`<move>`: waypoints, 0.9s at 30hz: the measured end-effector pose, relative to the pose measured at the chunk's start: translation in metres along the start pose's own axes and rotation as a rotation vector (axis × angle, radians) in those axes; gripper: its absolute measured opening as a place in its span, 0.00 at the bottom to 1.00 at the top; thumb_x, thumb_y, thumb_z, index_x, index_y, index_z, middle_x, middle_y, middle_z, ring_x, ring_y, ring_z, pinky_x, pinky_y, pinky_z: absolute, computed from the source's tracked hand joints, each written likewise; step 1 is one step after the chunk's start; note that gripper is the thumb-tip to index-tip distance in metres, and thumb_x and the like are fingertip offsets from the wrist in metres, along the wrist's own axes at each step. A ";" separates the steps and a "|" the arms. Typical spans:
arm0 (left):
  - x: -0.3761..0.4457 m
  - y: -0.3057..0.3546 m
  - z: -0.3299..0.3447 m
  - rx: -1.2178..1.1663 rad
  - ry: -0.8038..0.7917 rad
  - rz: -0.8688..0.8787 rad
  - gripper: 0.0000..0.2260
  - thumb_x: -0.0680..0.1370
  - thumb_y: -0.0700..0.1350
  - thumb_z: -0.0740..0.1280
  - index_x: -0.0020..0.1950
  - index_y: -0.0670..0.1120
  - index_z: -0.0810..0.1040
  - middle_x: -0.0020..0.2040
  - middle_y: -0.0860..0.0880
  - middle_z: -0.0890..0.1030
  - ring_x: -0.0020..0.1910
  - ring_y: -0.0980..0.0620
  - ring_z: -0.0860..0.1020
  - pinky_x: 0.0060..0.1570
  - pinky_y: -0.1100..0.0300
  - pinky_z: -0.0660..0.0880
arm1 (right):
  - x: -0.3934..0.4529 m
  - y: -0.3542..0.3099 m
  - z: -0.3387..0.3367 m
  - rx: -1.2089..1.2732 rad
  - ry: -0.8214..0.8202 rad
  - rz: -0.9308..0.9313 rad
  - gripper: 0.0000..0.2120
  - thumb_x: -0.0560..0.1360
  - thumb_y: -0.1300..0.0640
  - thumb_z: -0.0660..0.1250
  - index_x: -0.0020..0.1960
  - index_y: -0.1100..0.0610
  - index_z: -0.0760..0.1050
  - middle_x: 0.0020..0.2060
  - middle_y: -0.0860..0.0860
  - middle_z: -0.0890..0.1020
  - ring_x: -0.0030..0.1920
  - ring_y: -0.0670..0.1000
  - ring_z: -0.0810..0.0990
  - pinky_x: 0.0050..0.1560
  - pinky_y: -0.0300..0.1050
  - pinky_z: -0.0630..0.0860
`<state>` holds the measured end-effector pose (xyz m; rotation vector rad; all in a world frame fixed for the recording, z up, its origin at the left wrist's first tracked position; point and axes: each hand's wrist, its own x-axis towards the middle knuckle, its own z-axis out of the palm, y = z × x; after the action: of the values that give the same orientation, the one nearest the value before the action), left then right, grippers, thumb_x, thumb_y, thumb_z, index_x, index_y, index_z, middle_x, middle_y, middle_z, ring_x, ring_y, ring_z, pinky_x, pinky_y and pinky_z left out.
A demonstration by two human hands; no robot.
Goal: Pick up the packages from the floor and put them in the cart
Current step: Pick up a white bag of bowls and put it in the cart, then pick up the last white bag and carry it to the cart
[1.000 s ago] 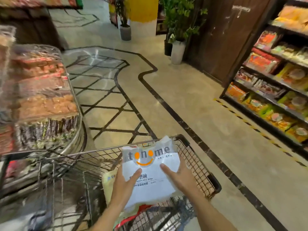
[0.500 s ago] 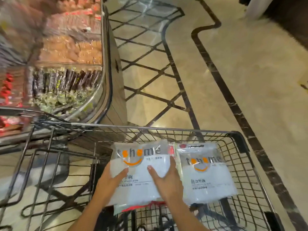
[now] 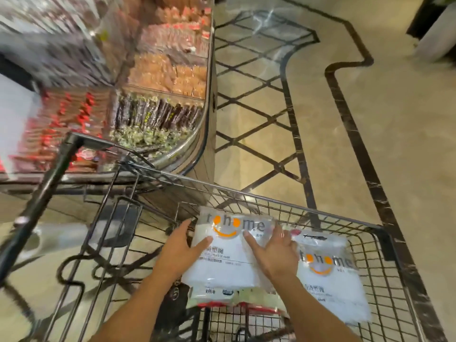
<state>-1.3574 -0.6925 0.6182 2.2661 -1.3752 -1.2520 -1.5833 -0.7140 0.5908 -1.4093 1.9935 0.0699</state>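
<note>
A white package (image 3: 223, 257) printed with an orange smile is being held inside the wire cart (image 3: 380, 233), on top of other packs. It is being gripped at its left edge by the left hand (image 3: 181, 248) and at its right edge by the right hand (image 3: 276, 255), thumbs lying across its face. A second matching package (image 3: 330, 287) is lying just to the right in the cart. A glass snack counter (image 3: 158, 95) is standing far left.

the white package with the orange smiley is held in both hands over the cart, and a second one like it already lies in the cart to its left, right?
Not quite: the head view shows the second package lying to the right of the held package, not the left. The rest stands: the left hand and right hand hold it over the cart.
</note>
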 end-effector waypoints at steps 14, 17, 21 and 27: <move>-0.264 -0.095 -0.322 0.636 0.660 0.066 0.42 0.72 0.73 0.46 0.80 0.54 0.67 0.78 0.52 0.72 0.76 0.50 0.69 0.74 0.52 0.66 | -0.216 -0.306 -0.064 -0.519 0.261 -0.999 0.57 0.65 0.17 0.33 0.83 0.48 0.60 0.81 0.50 0.66 0.80 0.58 0.64 0.74 0.59 0.67; -0.341 -0.173 -0.376 0.621 0.853 -0.037 0.35 0.75 0.71 0.56 0.74 0.53 0.75 0.69 0.50 0.81 0.67 0.46 0.79 0.64 0.50 0.75 | -0.301 -0.375 -0.029 -0.519 0.332 -1.183 0.50 0.69 0.20 0.40 0.79 0.49 0.67 0.77 0.51 0.72 0.75 0.60 0.70 0.68 0.60 0.72; -0.442 -0.288 -0.430 0.552 0.967 -0.233 0.34 0.73 0.70 0.59 0.72 0.52 0.77 0.66 0.47 0.83 0.63 0.44 0.81 0.60 0.48 0.78 | -0.415 -0.461 0.039 -0.521 0.314 -1.396 0.56 0.66 0.15 0.34 0.80 0.48 0.65 0.76 0.50 0.72 0.75 0.59 0.70 0.67 0.59 0.75; -0.568 -0.429 -0.479 0.444 1.051 -0.535 0.33 0.78 0.67 0.62 0.78 0.52 0.69 0.73 0.49 0.78 0.69 0.47 0.77 0.65 0.51 0.73 | -0.572 -0.549 0.137 -0.565 0.277 -1.597 0.56 0.66 0.15 0.37 0.83 0.46 0.59 0.80 0.49 0.67 0.80 0.55 0.64 0.74 0.58 0.70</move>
<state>-0.8441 -0.1146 0.9904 2.9521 -0.6742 0.3205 -0.9473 -0.4173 0.9845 -3.0603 0.4818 -0.3069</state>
